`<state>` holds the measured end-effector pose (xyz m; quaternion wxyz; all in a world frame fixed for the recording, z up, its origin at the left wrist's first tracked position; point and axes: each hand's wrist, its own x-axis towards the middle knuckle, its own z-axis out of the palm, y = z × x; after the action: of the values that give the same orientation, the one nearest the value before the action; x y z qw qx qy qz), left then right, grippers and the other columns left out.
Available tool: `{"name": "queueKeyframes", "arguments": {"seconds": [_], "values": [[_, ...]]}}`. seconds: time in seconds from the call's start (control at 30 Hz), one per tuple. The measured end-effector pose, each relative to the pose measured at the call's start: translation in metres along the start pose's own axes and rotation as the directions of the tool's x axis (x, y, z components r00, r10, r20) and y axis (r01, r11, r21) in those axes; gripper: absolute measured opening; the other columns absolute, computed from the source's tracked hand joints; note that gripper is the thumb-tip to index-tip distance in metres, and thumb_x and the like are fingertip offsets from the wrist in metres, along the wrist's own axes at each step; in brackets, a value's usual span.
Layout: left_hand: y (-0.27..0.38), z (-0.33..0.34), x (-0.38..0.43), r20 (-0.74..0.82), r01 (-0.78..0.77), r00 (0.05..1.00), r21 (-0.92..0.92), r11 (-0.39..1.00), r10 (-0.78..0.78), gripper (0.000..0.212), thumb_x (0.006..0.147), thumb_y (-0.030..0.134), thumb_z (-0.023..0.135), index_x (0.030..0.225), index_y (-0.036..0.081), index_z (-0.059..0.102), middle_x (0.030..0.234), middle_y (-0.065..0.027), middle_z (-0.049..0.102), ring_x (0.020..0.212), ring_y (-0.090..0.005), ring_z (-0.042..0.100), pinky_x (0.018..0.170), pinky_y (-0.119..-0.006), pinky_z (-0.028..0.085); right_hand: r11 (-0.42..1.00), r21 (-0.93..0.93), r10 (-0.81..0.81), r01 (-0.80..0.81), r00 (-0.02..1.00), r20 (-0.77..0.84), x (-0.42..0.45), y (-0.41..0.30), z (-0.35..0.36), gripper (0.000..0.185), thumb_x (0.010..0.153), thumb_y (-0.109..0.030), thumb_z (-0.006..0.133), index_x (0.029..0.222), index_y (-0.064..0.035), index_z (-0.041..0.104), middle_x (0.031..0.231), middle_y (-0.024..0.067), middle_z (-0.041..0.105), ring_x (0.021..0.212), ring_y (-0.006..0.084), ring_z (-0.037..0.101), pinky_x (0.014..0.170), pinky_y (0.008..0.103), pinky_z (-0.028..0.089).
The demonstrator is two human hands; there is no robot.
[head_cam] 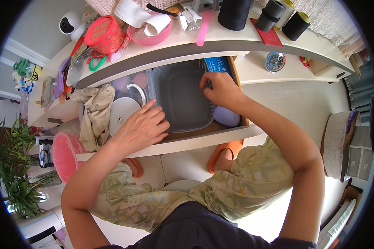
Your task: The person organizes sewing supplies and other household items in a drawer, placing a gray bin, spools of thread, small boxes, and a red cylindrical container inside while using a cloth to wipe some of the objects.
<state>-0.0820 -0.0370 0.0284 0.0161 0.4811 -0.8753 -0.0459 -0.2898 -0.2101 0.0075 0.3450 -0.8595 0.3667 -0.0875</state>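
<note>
An open drawer (187,144) lies before me. In it a dark grey plastic basket (187,93) stands between my hands. My left hand (146,124) rests with fingers apart near the basket's left side, over a white round lid (124,113) and the edge of a clear plastic box (151,85). Above the basket's right rim is my right hand (219,88), its fingers curled; whether they grip the rim is hard to tell. A blue packet (218,65) and a lavender rounded object (227,116) lie to the right. A beige cloth (96,115) hangs over the drawer's left part.
On the tabletop behind stand a red drum-shaped box (104,35), a pink bowl (152,34), a pink plastic strip (205,28) and thread cones (233,14). A small round clock (275,62) sits on a lower shelf at right. A pink bin (65,155) stands at left.
</note>
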Motion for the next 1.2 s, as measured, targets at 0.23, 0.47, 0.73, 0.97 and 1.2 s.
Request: {"name": "queueKeyframes", "arguments": {"seconds": [0.23, 0.47, 0.73, 0.97, 1.2], "values": [[0.002, 0.003, 0.0, -0.029, 0.021, 0.999, -0.021, 1.0, -0.022, 0.024, 0.072, 0.022, 0.074, 0.083, 0.006, 0.059, 0.096, -0.0088, 0.057, 0.106, -0.025, 0.053, 0.108, -0.044, 0.035, 0.993, -0.102, -0.065, 0.064, 0.998, -0.01, -0.001, 0.021, 0.009, 0.019, 0.077, 0.0, 0.055, 0.096, -0.0011, 0.057, 0.072, 0.0212, 0.063, 0.068, 0.0349, 0.063, 0.067, 0.0427, 0.05], [0.004, 0.015, 0.003, -0.062, -0.016, 0.998, -0.138, 0.99, 0.008, 0.02, 0.075, 0.011, 0.068, 0.094, 0.004, 0.066, 0.08, -0.005, 0.061, 0.088, -0.0201, 0.061, 0.104, -0.045, 0.039, 0.999, -0.045, -0.015, 0.012, 0.998, -0.065, -0.001, 0.022, 0.008, 0.024, 0.084, -0.005, 0.052, 0.107, -0.0043, 0.055, 0.08, 0.0213, 0.065, 0.08, 0.0365, 0.065, 0.072, 0.0456, 0.051], [0.008, 0.013, 0.01, -0.035, -0.032, 0.999, -0.118, 0.992, 0.028, 0.025, 0.072, 0.005, 0.058, 0.095, 0.001, 0.067, 0.08, -0.0076, 0.066, 0.08, -0.0207, 0.065, 0.103, -0.046, 0.041, 0.982, -0.187, -0.056, 0.008, 0.965, -0.257, -0.007, 0.06, -0.019, 0.016, 0.086, -0.007, 0.052, 0.096, -0.0063, 0.065, 0.084, 0.0165, 0.066, 0.078, 0.0321, 0.065, 0.073, 0.0406, 0.051], [0.01, 0.013, 0.01, -0.007, -0.007, 1.0, -0.1, 0.995, 0.006, 0.025, 0.073, 0.005, 0.057, 0.096, 0.001, 0.067, 0.082, -0.0083, 0.066, 0.083, -0.0211, 0.065, 0.103, -0.046, 0.041, 0.963, -0.267, -0.035, -0.029, 0.972, -0.231, -0.013, 0.066, -0.027, 0.017, 0.082, -0.006, 0.055, 0.088, -0.0083, 0.07, 0.089, 0.015, 0.067, 0.084, 0.0328, 0.064, 0.079, 0.0408, 0.05], [0.021, 0.005, 0.006, -0.073, 0.031, 0.997, -0.065, 0.997, -0.036, 0.027, 0.075, 0.003, 0.056, 0.1, 0.002, 0.066, 0.085, -0.0089, 0.066, 0.084, -0.0216, 0.065, 0.102, -0.044, 0.042, 0.967, -0.232, 0.063, -0.108, 0.979, -0.196, -0.022, 0.074, -0.04, 0.019, 0.083, -0.013, 0.053, 0.091, -0.0119, 0.071, 0.088, 0.0116, 0.068, 0.089, 0.0304, 0.064, 0.081, 0.0413, 0.05]]}}
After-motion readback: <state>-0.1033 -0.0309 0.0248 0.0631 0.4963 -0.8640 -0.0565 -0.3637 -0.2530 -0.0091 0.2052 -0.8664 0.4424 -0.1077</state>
